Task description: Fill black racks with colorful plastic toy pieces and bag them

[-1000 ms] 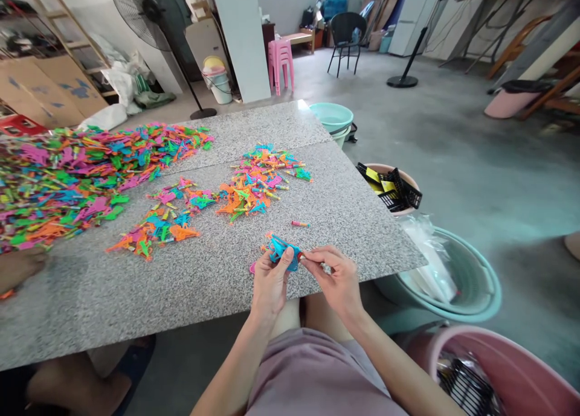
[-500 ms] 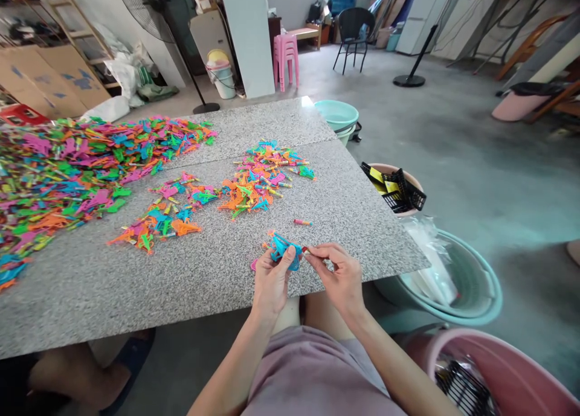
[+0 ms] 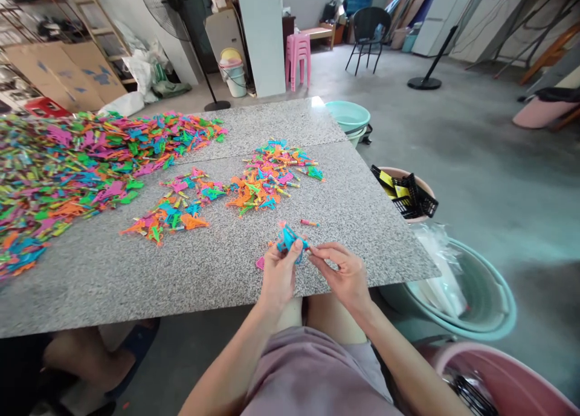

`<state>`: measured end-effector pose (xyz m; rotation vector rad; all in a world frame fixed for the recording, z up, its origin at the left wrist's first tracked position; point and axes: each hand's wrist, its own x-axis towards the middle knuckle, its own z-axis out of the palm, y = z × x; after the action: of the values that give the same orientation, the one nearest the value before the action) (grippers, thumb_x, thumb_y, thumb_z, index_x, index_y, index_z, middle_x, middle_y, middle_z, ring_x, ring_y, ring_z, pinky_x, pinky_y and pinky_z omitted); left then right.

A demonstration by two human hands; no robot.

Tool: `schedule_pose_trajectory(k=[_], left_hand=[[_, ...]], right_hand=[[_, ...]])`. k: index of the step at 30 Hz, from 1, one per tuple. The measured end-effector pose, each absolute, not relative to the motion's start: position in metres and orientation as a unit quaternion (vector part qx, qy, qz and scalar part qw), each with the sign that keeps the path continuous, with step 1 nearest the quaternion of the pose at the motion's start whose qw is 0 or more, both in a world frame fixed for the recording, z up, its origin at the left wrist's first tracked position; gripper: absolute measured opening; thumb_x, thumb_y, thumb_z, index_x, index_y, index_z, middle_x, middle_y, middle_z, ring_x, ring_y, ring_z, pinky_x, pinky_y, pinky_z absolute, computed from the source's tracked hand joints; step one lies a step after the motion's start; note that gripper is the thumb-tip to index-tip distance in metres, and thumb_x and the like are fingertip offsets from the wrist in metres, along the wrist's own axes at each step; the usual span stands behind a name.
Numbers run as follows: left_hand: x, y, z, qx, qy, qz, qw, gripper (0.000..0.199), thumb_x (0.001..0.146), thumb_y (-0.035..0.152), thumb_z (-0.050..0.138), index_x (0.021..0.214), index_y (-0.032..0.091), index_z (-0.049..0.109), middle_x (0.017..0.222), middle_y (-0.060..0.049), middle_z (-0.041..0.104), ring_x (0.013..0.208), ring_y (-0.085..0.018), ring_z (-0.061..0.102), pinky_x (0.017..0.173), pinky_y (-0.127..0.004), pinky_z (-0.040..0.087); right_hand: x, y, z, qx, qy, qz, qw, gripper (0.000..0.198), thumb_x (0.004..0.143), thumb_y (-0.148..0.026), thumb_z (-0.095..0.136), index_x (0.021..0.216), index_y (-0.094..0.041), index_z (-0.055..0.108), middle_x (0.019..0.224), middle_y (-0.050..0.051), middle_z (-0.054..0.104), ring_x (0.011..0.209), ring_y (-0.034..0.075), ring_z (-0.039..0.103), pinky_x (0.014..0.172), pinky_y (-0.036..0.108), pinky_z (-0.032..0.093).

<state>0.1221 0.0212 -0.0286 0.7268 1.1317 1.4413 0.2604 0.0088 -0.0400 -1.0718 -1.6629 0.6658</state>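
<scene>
My left hand (image 3: 280, 275) is closed round a small blue plastic toy (image 3: 286, 237), shaped like a toy gun, with a pinkish bit at its far tip. The fingers of my right hand (image 3: 343, 273) are pinched at the toy's near end, on a small piece mostly hidden by the fingertips. Just beyond them a thin pink-and-yellow tube (image 3: 309, 223) lies alone on the speckled stone table (image 3: 244, 265). A pink plastic piece (image 3: 260, 262) sits left of my left hand, partly covered.
Smaller piles of bright plastic toys (image 3: 258, 186) lie ahead, and a big heap (image 3: 90, 150) covers the far left. Right of the table stand a green tub (image 3: 502, 310) with plastic bags, a pink tub (image 3: 512, 368) and a basin with black baskets (image 3: 410, 195). Another person's leg (image 3: 90, 355) shows under the table.
The view has shifted slightly, so the scene sits further right. The blue toy has turned in my left hand. The red bit seen earlier at my right fingertips is now hardly visible against the toy's end.
</scene>
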Motion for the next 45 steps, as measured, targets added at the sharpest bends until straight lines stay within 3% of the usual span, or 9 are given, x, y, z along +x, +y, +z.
schedule_pose_trajectory(k=[5, 10, 15, 18, 20, 25, 29, 37, 45], left_hand=[[0.057, 0.116, -0.001, 0.383, 0.553, 0.575, 0.467, 0.041, 0.07, 0.055, 0.076, 0.087, 0.021, 0.059, 0.09, -0.003, 0.066, 0.092, -0.02, 0.061, 0.083, -0.035, 0.047], [0.029, 0.095, -0.017, 0.472, 0.638, 0.456, 0.403, 0.062, 0.041, 0.043, 0.092, 0.089, 0.019, 0.06, 0.088, -0.003, 0.06, 0.094, -0.026, 0.057, 0.092, -0.042, 0.041], [0.051, 0.016, -0.067, 0.526, 0.672, 0.36, 0.377, 0.059, 0.027, 0.03, 0.094, 0.074, 0.021, 0.06, 0.087, -0.002, 0.054, 0.099, -0.031, 0.052, 0.096, -0.046, 0.037], [0.055, 0.002, -0.078, 0.522, 0.675, 0.356, 0.379, 0.052, 0.03, 0.026, 0.094, 0.066, 0.021, 0.056, 0.081, 0.0, 0.051, 0.098, -0.031, 0.052, 0.093, -0.044, 0.037], [0.053, 0.004, -0.078, 0.507, 0.669, 0.373, 0.395, 0.05, 0.034, 0.028, 0.094, 0.063, 0.021, 0.054, 0.075, 0.001, 0.051, 0.089, -0.026, 0.054, 0.087, -0.039, 0.039], [0.062, 0.011, -0.07, 0.407, 0.619, 0.48, 0.47, 0.054, 0.064, 0.064, 0.074, 0.089, 0.021, 0.053, 0.067, 0.004, 0.053, 0.06, -0.013, 0.052, 0.062, -0.027, 0.042], [0.09, 0.006, -0.058, 0.331, 0.547, 0.56, 0.527, 0.059, 0.067, 0.07, 0.07, 0.094, 0.019, 0.053, 0.076, 0.002, 0.057, 0.065, -0.01, 0.056, 0.064, -0.024, 0.046], [0.105, -0.017, -0.044, 0.253, 0.496, 0.638, 0.533, 0.041, 0.075, 0.047, 0.078, 0.09, 0.021, 0.05, 0.077, 0.005, 0.059, 0.068, -0.008, 0.057, 0.064, -0.02, 0.048], [0.105, -0.022, -0.041, 0.259, 0.491, 0.637, 0.535, 0.04, 0.074, 0.043, 0.08, 0.091, 0.02, 0.052, 0.077, 0.005, 0.06, 0.065, -0.008, 0.056, 0.062, -0.021, 0.048]], right_hand=[[0.273, 0.058, -0.067, -0.489, -0.695, 0.218, 0.48, 0.043, 0.089, -0.038, 0.062, 0.131, -0.031, 0.061, 0.133, 0.01, 0.056, 0.121, 0.028, 0.055, 0.094, 0.046, 0.052], [0.276, 0.087, -0.114, -0.52, -0.733, 0.171, 0.404, 0.032, 0.092, -0.025, 0.05, 0.117, -0.023, 0.069, 0.11, 0.011, 0.067, 0.105, 0.028, 0.06, 0.096, 0.049, 0.048], [0.256, 0.106, -0.125, -0.542, -0.761, 0.134, 0.33, 0.028, 0.089, -0.019, 0.056, 0.113, -0.021, 0.069, 0.114, 0.012, 0.066, 0.107, 0.027, 0.054, 0.092, 0.044, 0.046], [0.248, 0.116, -0.119, -0.564, -0.761, 0.144, 0.287, 0.013, 0.086, -0.016, 0.06, 0.093, -0.02, 0.071, 0.103, 0.011, 0.067, 0.103, 0.026, 0.054, 0.089, 0.041, 0.045], [0.246, 0.113, -0.114, -0.564, -0.739, 0.177, 0.323, 0.01, 0.087, -0.017, 0.059, 0.084, -0.019, 0.068, 0.095, 0.01, 0.068, 0.097, 0.025, 0.057, 0.087, 0.04, 0.045], [0.241, 0.059, -0.098, -0.465, -0.606, 0.445, 0.467, 0.022, 0.088, -0.038, 0.06, 0.093, -0.018, 0.067, 0.082, 0.005, 0.07, 0.07, 0.017, 0.063, 0.069, 0.032, 0.052], [0.231, 0.013, -0.078, -0.385, -0.493, 0.629, 0.462, 0.033, 0.085, -0.047, 0.063, 0.099, -0.018, 0.067, 0.081, 0.004, 0.072, 0.069, 0.016, 0.066, 0.066, 0.03, 0.056], [0.236, -0.002, -0.061, -0.472, -0.498, 0.516, 0.513, 0.028, 0.083, -0.043, 0.068, 0.094, -0.018, 0.071, 0.083, 0.006, 0.072, 0.071, 0.016, 0.065, 0.066, 0.03, 0.055], [0.233, -0.008, -0.062, -0.477, -0.535, 0.451, 0.532, 0.018, 0.081, -0.036, 0.07, 0.092, -0.021, 0.073, 0.088, 0.006, 0.073, 0.081, 0.019, 0.068, 0.075, 0.034, 0.056]])
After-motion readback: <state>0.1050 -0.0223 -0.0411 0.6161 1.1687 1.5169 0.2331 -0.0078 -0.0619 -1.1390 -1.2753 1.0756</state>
